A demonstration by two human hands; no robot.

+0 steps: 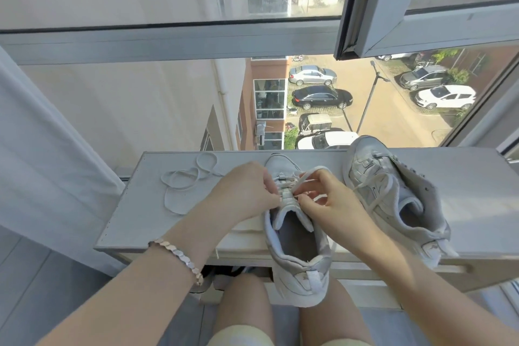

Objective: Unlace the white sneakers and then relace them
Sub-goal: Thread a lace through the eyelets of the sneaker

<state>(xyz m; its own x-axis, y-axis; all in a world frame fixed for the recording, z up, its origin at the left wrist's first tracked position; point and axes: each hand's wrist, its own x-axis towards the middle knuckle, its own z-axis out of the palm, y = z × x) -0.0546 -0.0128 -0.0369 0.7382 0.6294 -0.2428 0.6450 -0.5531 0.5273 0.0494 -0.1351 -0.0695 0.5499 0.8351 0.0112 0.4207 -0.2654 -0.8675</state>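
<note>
Pinching the lace (312, 172) at the eyelets, left hand (241, 191) and right hand (328, 202) both clamp it mid-frame; the sneaker (297, 250) has its heel overhanging the ledge (134, 222), so a hard tug could likely drag it off; second sneaker (393, 199) lies tilted at right, loose lace (182, 185) at left

Both forearms reach forward, wrists angled toward each other. Fingers curled, the left hand (244, 191) pinches the lace (307, 174); the right hand (328, 202) pinches it too.

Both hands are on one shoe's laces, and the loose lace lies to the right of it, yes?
No. In the head view the loose lace lies on the ledge to the left of the sneaker. The left hand and right hand do pinch that sneaker's lace.
</note>
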